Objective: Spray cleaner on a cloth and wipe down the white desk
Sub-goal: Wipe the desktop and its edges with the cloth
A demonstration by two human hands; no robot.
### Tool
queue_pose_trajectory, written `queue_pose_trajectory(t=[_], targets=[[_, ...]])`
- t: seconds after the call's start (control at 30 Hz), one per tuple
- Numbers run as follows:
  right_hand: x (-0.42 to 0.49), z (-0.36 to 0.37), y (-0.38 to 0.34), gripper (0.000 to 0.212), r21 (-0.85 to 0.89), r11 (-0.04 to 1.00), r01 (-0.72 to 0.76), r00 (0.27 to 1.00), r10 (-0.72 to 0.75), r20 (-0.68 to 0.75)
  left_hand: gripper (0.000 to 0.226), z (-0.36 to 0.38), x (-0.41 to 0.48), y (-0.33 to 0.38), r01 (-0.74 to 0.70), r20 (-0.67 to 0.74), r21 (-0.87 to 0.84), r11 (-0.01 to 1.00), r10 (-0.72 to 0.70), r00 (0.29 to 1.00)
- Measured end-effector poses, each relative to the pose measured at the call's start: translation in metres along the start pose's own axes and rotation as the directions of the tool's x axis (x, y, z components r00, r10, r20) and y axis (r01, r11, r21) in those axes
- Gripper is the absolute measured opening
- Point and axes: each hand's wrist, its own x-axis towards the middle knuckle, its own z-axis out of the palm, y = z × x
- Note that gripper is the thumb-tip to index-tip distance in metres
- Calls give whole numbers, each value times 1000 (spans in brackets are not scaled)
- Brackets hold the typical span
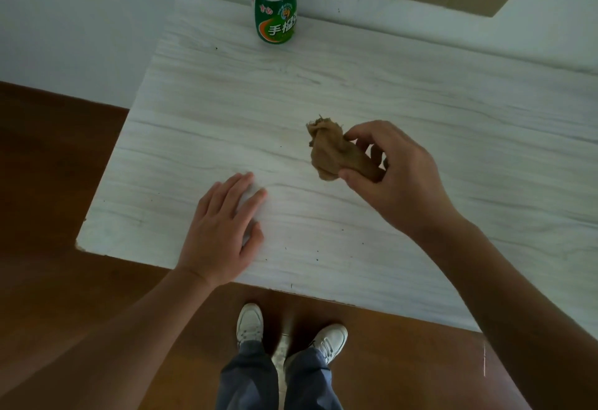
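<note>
While right hand (398,176) grips cloth (336,154), bottle (275,5) label reads "手".

I see dim, cool, even light; faint soft shadows lie on the desk (372,86); frame edges bend.

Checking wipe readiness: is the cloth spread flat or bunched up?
Bunched up: the cloth is a crumpled wad pinched in the right hand.

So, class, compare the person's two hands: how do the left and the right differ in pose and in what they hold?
The left hand is flat, fingers straight, by the front edge of the white desk; the right hand has its fingers curled. The left hand holds nothing; the right hand grips a crumpled brown cloth. Both are bare, over the desk.
</note>
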Motion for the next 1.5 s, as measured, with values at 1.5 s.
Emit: queue_pose_trajectory(t=[1.5], targets=[[37,48,76,35,-199,980,3,998,-16,-63,56,-3,0,2,7,26,4,1000,-7,1000]])
